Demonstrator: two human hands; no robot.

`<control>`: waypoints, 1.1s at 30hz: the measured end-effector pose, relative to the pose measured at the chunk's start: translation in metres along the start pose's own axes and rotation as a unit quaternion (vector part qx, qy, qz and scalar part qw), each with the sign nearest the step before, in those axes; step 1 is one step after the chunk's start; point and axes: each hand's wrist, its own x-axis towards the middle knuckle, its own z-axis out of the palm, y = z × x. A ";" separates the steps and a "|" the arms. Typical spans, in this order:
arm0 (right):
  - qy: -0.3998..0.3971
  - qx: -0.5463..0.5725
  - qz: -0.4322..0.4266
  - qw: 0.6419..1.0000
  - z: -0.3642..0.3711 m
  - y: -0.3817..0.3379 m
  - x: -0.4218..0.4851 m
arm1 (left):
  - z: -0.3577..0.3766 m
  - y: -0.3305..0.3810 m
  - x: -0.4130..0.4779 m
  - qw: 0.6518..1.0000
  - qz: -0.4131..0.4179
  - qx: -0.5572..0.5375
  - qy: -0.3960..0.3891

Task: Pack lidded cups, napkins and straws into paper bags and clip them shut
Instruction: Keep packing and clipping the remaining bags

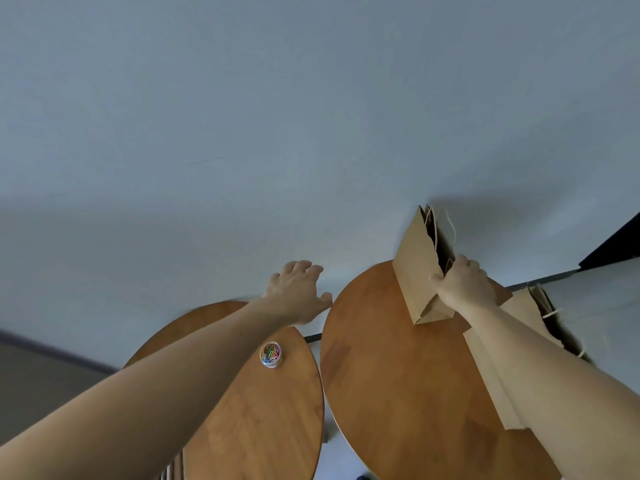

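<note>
Right hand gripping a brown paper bag.
Left hand spread, holding nothing; clip tub beside its forearm.

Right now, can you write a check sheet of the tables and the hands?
Surface: two round wooden tables, left table and right table, side by side.
Job's things: paper bag standing on right table; more bags partly under the right arm; tub of coloured paper clips on left table; no cups, napkins or straws seen.
Clutter: nothing seen.
Hands: left hand open, holding nothing; right hand grips the paper bag.
Cables: nothing seen.
Surroundings: pale wall.
</note>
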 end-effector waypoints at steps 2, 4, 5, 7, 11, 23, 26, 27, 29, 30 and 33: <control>0.008 -0.006 -0.002 1.000 0.006 0.004 0.010 | 0.003 -0.002 0.004 1.000 -0.005 -0.002 -0.001; 0.012 -0.008 -0.012 1.000 0.012 0.008 0.017 | 0.007 -0.005 0.006 1.000 -0.010 -0.007 -0.003; 0.009 -0.013 -0.017 1.000 0.014 0.009 0.020 | 0.010 -0.008 0.006 1.000 -0.013 -0.010 -0.005; 0.002 -0.038 -0.025 0.999 0.017 0.008 0.021 | 0.014 -0.013 0.005 1.000 -0.022 -0.012 -0.008; 0.004 -0.051 -0.038 0.998 0.018 -0.003 0.009 | 0.016 -0.023 -0.001 0.999 -0.038 -0.021 -0.005; 0.074 0.027 -0.277 0.958 -0.023 -0.145 -0.097 | 0.005 -0.081 -0.056 0.993 -0.060 -0.091 0.036; 0.066 0.045 -0.328 0.941 -0.021 -0.190 -0.141 | 0.004 -0.117 -0.074 0.989 -0.077 -0.118 0.053; 0.061 0.044 -0.341 0.937 -0.016 -0.204 -0.155 | 0.005 -0.129 -0.081 0.987 -0.081 -0.126 0.059; 0.046 0.036 -0.354 0.933 -0.001 -0.228 -0.181 | 0.007 -0.155 -0.097 0.984 -0.089 -0.139 0.068; 0.039 0.031 -0.356 0.933 0.010 -0.238 -0.194 | 0.009 -0.168 -0.106 0.983 -0.093 -0.144 0.070; 0.005 0.018 -0.359 0.933 0.049 -0.265 -0.233 | 0.020 -0.208 -0.132 0.980 -0.108 -0.149 0.072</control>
